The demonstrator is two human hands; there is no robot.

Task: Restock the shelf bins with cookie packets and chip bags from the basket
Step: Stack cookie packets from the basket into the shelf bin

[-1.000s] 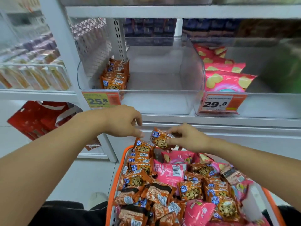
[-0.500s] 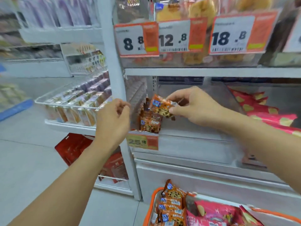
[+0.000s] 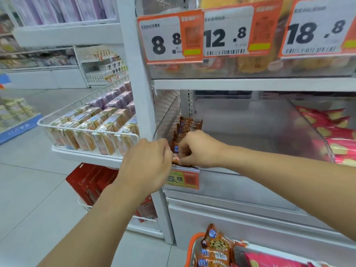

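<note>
Placing a cookie packet (image 3: pixel 175 155) at the front left corner of the clear bin (image 3: pixel 250 135), the person is working with both hands at the bin's front lip, just above the orange price tag (image 3: pixel 183 179). The right hand (image 3: pixel 200 149) is curling its fingers around the packet and pinching it from the right; the packet is sitting just inside the lip, at the near end of the row of cookie packets (image 3: pixel 189 125) already standing along the bin's left wall. The left hand (image 3: pixel 148 162) is closing up against the packet's left edge with fingers bent, though whether it is actually gripping the wrapper or merely steadying it cannot be told, since the knuckles are hiding the fingertips.

To do this step well, the packet is probably best set upright against the front of the existing row, printed face forward, and pressed back lightly so the row is staying tight and nothing is toppling over the lip. Releasing should wait until the packet is leaning on its neighbour.

Only a sliver of the packet is showing between the hands: a blue logo patch above, an orange edge below. Its long axis appears to be running roughly vertically, tilted slightly toward the viewer, face toward the aisle.

Below, the orange basket (image 3: pixel 192 245) is holding more cookie packets and pink chip bags (image 3: pixel 269 261).
</note>
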